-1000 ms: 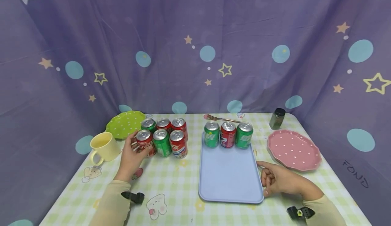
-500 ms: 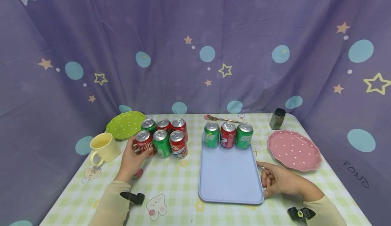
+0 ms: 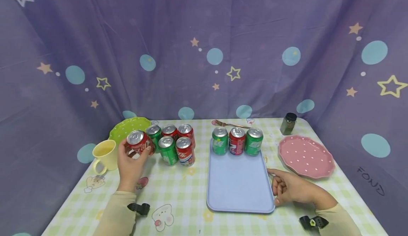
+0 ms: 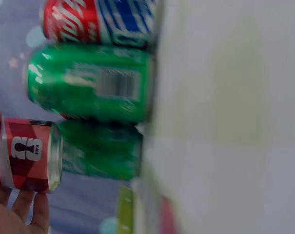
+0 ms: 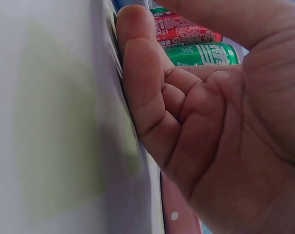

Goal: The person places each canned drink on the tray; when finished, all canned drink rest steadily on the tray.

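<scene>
My left hand [image 3: 130, 167] grips a red soda can [image 3: 137, 139], thumb on one side and fingers on the other. The can is raised and tilted a little; in the left wrist view its base [image 4: 54, 156] shows clear of the table. Beside it stand a green can [image 3: 168, 151], a red-and-blue can [image 3: 185, 152] and a back row of one green can [image 3: 154, 134] and two red ones. My right hand [image 3: 294, 188] rests at the right edge of a light blue tray [image 3: 240, 186], index fingertip and thumb at its rim, other fingers bent. Three cans stand at the tray's far end, a red one [image 3: 237, 142] between two green.
A yellow mug [image 3: 106, 154] and a green dotted plate [image 3: 119, 131] stand left of the held can. Behind the tray lies a fork [image 3: 234, 125]. At right are a pink dotted plate [image 3: 306, 156] and a black-lidded jar [image 3: 288, 124]. A purple curtain [image 3: 178, 27] hangs behind.
My left hand has lifted the red can out of the front row's left end and moved it up and left. My right hand and the tray have stayed put.
</scene>
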The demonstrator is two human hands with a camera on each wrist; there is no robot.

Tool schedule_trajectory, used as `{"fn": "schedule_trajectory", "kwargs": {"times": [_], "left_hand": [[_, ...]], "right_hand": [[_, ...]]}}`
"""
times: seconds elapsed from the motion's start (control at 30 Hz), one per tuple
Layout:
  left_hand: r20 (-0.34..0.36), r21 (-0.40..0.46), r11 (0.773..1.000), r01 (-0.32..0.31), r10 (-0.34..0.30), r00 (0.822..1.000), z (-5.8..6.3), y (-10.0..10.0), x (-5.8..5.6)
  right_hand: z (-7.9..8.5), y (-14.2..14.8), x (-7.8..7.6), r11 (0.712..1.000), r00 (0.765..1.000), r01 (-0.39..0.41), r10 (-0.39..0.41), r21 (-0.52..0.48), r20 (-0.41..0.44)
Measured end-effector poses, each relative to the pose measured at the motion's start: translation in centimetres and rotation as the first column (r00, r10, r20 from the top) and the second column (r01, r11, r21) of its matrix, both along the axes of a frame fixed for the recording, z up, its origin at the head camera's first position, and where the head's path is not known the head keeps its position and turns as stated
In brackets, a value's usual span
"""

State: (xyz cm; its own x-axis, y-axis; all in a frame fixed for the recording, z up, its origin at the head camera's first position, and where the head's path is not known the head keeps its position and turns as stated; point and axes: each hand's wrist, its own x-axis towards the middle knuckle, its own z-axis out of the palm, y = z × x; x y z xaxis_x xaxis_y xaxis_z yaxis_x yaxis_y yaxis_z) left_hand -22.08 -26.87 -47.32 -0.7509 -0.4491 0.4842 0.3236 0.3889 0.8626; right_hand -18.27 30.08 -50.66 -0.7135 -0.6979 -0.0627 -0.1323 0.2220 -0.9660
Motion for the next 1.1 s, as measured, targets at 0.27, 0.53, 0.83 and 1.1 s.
{"fn": "schedule_trajectory", "kwargs": {"times": [0.27,0.53,0.83,1.1], "left_hand": [[-0.187,0.055,0.988,0.146,-0.134,0.973,4.2,3.5,1.6],[-0.138,-0.045,0.917,0.397,-0.399,0.906,7.2,10.0,2.9],[0.059,-0.051,0.787,0.615,-0.612,0.789,5.3,18.4,1.8],[0.228,-0.011,0.697,0.717,-0.697,0.68,3.6,24.1,0.3]], "right_hand": [[0.2,-0.2,0.1,1.0,1.0,-0.008,0.008,-0.009,-0.005],[0.1,-0.1,0.0,1.0,1.0,-0.008,0.008,-0.016,0.003],[-0.2,0.0,0.0,1.0,1.0,-0.007,0.007,-0.015,0.002],[0.1,0.1,0.0,1.0,1.0,0.013,-0.013,0.018,0.002]]}}
